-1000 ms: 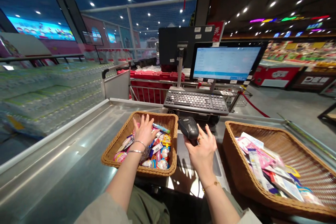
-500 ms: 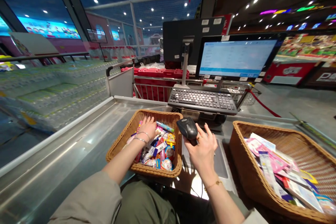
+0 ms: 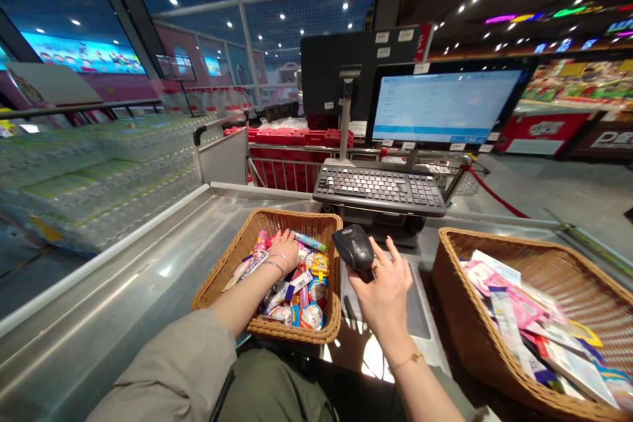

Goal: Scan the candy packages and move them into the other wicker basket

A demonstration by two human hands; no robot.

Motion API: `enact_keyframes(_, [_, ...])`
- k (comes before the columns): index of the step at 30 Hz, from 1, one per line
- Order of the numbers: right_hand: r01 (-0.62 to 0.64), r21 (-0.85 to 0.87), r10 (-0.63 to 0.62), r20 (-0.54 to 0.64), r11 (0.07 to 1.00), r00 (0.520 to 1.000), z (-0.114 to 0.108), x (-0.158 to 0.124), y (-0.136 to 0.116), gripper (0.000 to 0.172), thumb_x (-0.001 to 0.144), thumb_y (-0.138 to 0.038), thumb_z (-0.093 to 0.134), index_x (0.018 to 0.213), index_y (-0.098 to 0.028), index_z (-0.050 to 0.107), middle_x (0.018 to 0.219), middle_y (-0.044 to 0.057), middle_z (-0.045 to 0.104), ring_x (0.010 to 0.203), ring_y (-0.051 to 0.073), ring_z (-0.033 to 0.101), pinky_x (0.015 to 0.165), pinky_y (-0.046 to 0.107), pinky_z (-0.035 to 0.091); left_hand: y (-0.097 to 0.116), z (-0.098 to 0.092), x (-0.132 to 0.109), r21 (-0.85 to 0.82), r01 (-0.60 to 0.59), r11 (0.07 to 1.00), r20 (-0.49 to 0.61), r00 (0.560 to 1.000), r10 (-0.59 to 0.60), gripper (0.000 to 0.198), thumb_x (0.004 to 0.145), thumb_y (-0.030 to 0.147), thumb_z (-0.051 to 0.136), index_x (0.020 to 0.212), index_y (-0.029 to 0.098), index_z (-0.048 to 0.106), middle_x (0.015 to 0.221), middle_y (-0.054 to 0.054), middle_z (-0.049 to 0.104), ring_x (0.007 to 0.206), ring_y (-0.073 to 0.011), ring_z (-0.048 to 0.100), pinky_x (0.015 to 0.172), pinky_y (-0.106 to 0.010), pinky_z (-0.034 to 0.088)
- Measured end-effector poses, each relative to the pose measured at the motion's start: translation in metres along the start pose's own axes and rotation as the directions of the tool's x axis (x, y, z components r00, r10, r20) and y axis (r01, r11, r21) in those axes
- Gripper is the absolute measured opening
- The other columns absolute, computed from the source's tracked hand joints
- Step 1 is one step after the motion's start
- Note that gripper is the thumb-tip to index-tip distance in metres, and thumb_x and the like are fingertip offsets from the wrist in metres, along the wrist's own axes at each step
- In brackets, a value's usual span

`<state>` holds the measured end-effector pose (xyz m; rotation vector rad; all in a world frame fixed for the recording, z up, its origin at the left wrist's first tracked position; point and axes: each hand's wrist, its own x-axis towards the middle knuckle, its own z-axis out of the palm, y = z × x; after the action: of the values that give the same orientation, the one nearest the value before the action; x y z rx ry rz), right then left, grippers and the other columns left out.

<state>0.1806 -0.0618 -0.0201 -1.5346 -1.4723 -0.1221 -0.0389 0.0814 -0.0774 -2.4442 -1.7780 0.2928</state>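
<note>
My left hand [image 3: 285, 249] reaches into the left wicker basket [image 3: 213, 285], its fingers slightly apart and resting on small packaged sweets. Close to those fingertips lie a blue-green tube [image 3: 310, 241] and a pink pack [image 3: 260, 244]. A yellow pack [image 3: 320, 265] and round blue-and-white packs [image 3: 312, 316] sit further right in that basket. My right hand [image 3: 386, 283] is closed around the grip of a black barcode scanner [image 3: 354, 247]. The scanner's head is held just beyond the basket's right rim; its handle is mostly hidden by my hand.
Right of me stands another wicker basket [image 3: 457, 316] holding flat packages and boxes. A keyboard [image 3: 380, 186] and a lit monitor [image 3: 445, 105] are in front, with a metal cart [image 3: 284, 165] behind. The metal counter [image 3: 148, 277] extends left, beside stacked bottles [image 3: 93, 178].
My left hand has shifted slightly right and toward me within the basket, uncovering the pink pack. My right hand still grips the scanner, which has tilted slightly. The basket appears slightly lower in view.
</note>
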Motion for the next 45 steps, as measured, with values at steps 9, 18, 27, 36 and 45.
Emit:
enact_keyframes(9, [-0.020,0.008,0.020,0.011,1.000,1.000,0.001,-0.004,0.001,0.017,0.079,-0.035,0.064,0.088,-0.022,0.071,0.127,0.007,0.066,0.134,0.035,0.041,0.107,0.060,0.023,0.005,-0.007,-0.006,0.030,-0.022,0.999,-0.053,0.998,0.023,0.038,0.082,0.040,0.063,0.110,0.016,0.069,0.138,-0.016,0.058,0.139,-0.0357,0.039,0.118,-0.056,0.011])
enact_keyframes(18, [-0.024,0.005,0.024,-0.003,1.000,1.000,0.002,-0.006,0.003,0.018,0.079,-0.034,0.063,0.089,-0.022,0.070,0.128,0.008,0.065,0.135,0.035,0.041,0.108,0.062,0.022,0.011,-0.021,-0.015,0.007,-0.050,0.999,-0.052,0.997,0.051,0.035,0.077,0.042,0.068,0.099,0.015,0.070,0.105,-0.017,0.074,0.131,-0.0373,0.049,0.116,-0.063,-0.005])
enact_keyframes(27, [-0.027,0.019,0.027,-0.006,0.999,1.000,0.002,-0.008,0.006,0.017,0.079,-0.035,0.065,0.089,-0.022,0.069,0.128,0.008,0.065,0.135,0.035,0.040,0.108,0.063,0.021,0.011,-0.040,-0.025,-0.111,-0.073,0.991,-0.114,0.992,0.060,0.036,0.071,0.043,0.072,0.100,0.022,0.066,0.094,-0.008,0.076,0.098,-0.0314,0.070,0.117,-0.062,-0.007])
enact_keyframes(36, [-0.029,0.021,0.029,-0.005,0.999,1.000,0.001,-0.008,0.005,0.018,0.079,-0.036,0.065,0.090,-0.022,0.069,0.128,0.008,0.065,0.135,0.035,0.040,0.108,0.063,0.022,-0.012,-0.073,-0.032,-0.400,-0.096,0.911,-0.238,0.971,-0.002,0.044,0.086,0.052,0.055,0.123,0.029,0.055,0.116,-0.003,0.073,0.112,-0.0246,0.066,0.118,-0.062,-0.005])
enact_keyframes(45, [-0.050,0.020,0.050,0.002,0.999,0.999,0.001,-0.010,0.005,0.017,0.078,-0.035,0.065,0.089,-0.023,0.070,0.129,0.007,0.065,0.135,0.033,0.040,0.109,0.062,0.020,-0.039,-0.065,-0.055,-0.447,-0.133,0.885,-0.127,0.988,0.084,0.052,0.089,0.041,0.051,0.140,0.031,0.046,0.140,-0.005,0.059,0.126,-0.0275,0.056,0.116,-0.059,0.023])
